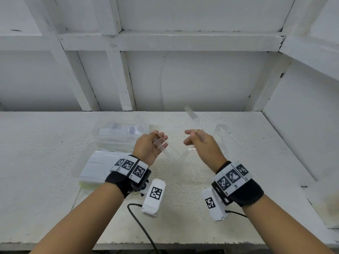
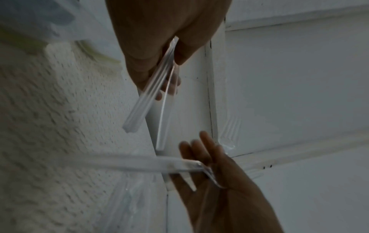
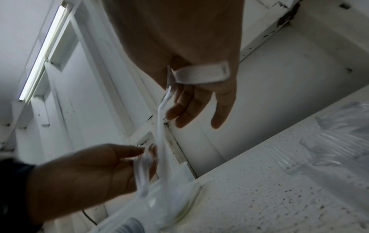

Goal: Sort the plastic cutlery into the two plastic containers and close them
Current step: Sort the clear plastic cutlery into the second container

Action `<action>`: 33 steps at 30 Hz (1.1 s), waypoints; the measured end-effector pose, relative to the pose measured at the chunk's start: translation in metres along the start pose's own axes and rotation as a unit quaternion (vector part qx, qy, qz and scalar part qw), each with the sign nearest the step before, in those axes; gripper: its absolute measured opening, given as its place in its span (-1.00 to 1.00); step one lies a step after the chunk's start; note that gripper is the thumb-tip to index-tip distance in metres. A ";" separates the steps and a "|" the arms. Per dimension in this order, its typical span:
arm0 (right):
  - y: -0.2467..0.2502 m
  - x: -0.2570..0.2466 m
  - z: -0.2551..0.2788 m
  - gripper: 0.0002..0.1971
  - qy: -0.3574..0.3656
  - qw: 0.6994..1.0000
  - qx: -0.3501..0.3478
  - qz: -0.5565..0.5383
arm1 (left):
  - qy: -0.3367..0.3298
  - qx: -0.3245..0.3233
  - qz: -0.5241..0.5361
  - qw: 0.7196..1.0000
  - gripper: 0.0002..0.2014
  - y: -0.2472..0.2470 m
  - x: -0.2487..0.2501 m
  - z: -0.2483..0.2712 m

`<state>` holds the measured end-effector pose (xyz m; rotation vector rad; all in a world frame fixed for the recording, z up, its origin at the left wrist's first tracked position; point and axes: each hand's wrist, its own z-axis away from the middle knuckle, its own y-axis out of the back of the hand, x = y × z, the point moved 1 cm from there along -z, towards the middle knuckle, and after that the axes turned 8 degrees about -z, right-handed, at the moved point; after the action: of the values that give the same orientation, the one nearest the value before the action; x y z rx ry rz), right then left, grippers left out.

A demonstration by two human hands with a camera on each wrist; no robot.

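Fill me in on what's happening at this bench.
A person is sorting clear plastic cutlery. The left hand holds two clear pieces by one end; the right hand holds another clear piece. Both hands are raised above the white table. Two plastic containers sit on the left, apparently open, with cutlery inside.

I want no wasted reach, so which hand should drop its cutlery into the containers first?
Left, probably. The left hand holds clear cutlery right beside the containers; the right hand is farther off.
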<state>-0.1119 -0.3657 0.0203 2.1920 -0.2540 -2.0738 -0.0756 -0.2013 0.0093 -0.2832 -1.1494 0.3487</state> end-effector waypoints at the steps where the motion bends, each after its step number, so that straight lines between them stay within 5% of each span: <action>1: 0.003 -0.002 -0.001 -0.74 -0.006 1.000 0.002 -0.022 | -0.002 0.011 -0.008 1.000 -0.86 0.002 0.001 -0.001; 4: 0.005 -0.008 -0.004 -0.74 -0.035 0.996 -0.002 -0.077 | 0.001 0.020 -0.051 0.999 -0.83 0.003 -0.001 0.000; 16: -0.017 -0.002 -0.006 -0.62 -0.063 0.997 -0.046 0.008 | -0.015 -0.066 -0.142 0.987 -0.86 -0.011 -0.016 0.008; 23: -0.015 -0.003 -0.003 -0.93 -0.024 0.999 -0.021 -0.042 | -0.018 -0.071 -0.103 0.992 -0.94 -0.008 -0.021 0.008; 33: -0.021 0.003 -0.008 -0.83 0.031 0.999 -0.010 0.003 | -0.036 -0.112 -0.116 0.986 -0.82 -0.009 -0.022 0.012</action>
<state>-0.1032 -0.3463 0.0133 2.2374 -0.2329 -1.9932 -0.0936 -0.2184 -0.0006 -0.3315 -1.2799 0.0227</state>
